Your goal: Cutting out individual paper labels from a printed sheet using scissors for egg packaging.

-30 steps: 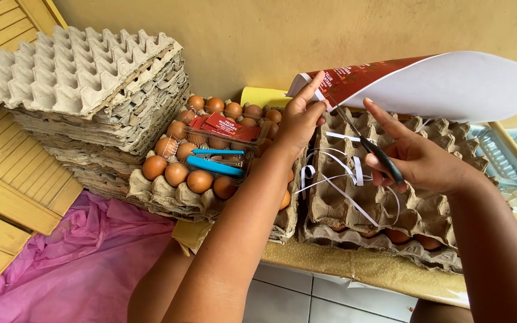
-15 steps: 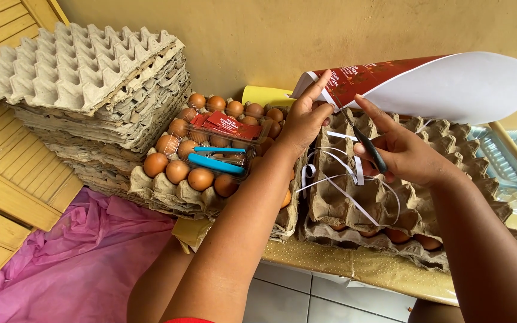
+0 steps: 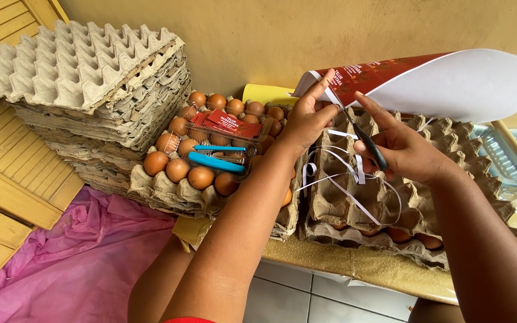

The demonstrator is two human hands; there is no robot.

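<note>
Head view showed a person at a desk [image 3: 390, 272] crowded with egg trays, cutting a printed sheet. The left hand [image 3: 307, 119] had its fingers [image 3: 324, 84] pinched together on the near-left corner of the sheet [image 3: 468, 81], a large paper, red on its printed face and white on the side turned to the camera, held up above the right-hand trays. The right hand [image 3: 403, 146] gripped scissors [image 3: 363, 139] with dark handles, its fingers closed through and around them, the blades pointing up to the sheet's edge just beside the left hand's pinch. Thin white strips [image 3: 342, 173] of paper lay curled over the empty grey tray [image 3: 390, 197] below both hands. A few brown eggs showed in the tray layer beneath it. To the left, a tray of brown eggs [image 3: 178, 170] carried a clear plastic egg box [image 3: 222, 140] with a red label and a blue tool [image 3: 216, 160] resting on top. A yellow object [image 3: 267, 94] stood against the far wall behind those eggs. Far left, a tall stack of empty trays [image 3: 85, 84] rose beside wooden slats [image 3: 1, 185]. Pink cloth [image 3: 73, 263] lay on the floor at the near left, and a clear plastic bag [image 3: 510, 155] sat at the far right.
</note>
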